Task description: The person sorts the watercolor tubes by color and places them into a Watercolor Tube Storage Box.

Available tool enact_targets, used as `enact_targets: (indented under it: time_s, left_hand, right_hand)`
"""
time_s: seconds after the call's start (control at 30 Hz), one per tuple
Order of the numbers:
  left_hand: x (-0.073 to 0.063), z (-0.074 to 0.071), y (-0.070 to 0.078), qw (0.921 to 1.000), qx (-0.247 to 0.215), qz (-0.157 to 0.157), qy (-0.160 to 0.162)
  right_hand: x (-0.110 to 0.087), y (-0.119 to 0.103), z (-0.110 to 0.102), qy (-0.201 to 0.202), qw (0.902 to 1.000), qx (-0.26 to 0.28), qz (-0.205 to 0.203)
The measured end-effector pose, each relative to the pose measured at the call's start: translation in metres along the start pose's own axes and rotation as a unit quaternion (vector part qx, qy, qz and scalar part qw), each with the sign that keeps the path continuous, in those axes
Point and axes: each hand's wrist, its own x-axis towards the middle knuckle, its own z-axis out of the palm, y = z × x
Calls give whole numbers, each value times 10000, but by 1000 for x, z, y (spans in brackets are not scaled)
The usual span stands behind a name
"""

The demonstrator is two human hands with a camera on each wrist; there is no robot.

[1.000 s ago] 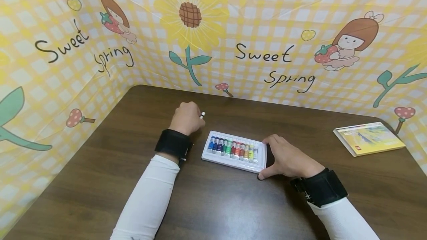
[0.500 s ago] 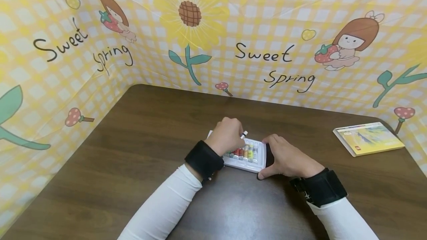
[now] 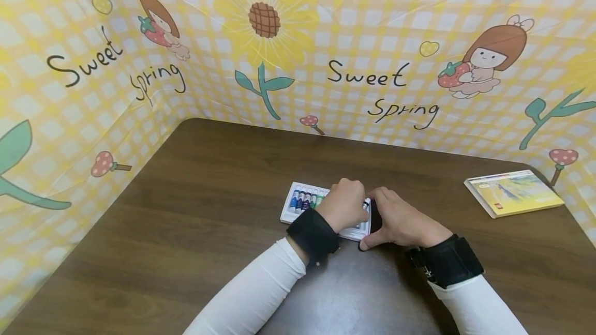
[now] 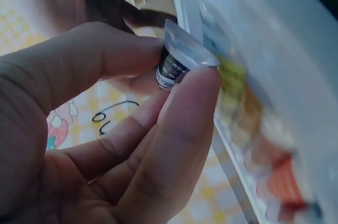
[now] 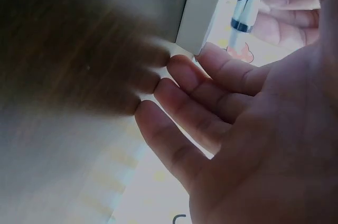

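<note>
A white plastic tray [image 3: 289,217] of paint tubes [image 3: 304,200] lies on the dark wooden table. Over its right half is my left hand [image 3: 342,206], covering several tubes. Between thumb and fingers it pinches the flat end of a small paint tube [image 4: 177,63] with a black label, close to the tray wall [image 4: 280,39] in the left wrist view. My right hand [image 3: 402,218] holds the tray's right end, thumb at the near corner and index finger at the far one. In the right wrist view its other fingertips [image 5: 150,115] rest on the tabletop.
A yellow box or book [image 3: 514,194] with a drawing on its cover lies at the table's right edge. A yellow checked cloth [image 3: 358,30] with printed flowers stands behind and to the left of the table [image 3: 209,180].
My left hand has moved right with the paint tube, from beside the tray's left end to over its right end. My right hand has stayed in place at the tray.
</note>
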Motion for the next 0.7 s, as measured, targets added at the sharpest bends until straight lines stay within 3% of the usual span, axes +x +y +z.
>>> enact_targets:
  time_s: [0.43, 0.7]
  left_hand:
    - [4, 9, 11, 9993, 221, -256, 186]
    - [2, 13, 16, 9983, 466, -191, 289]
  right_hand:
    - [1, 0, -2, -74, 10000, 36, -43]
    - [0, 3, -1, -10, 9999, 56, -121]
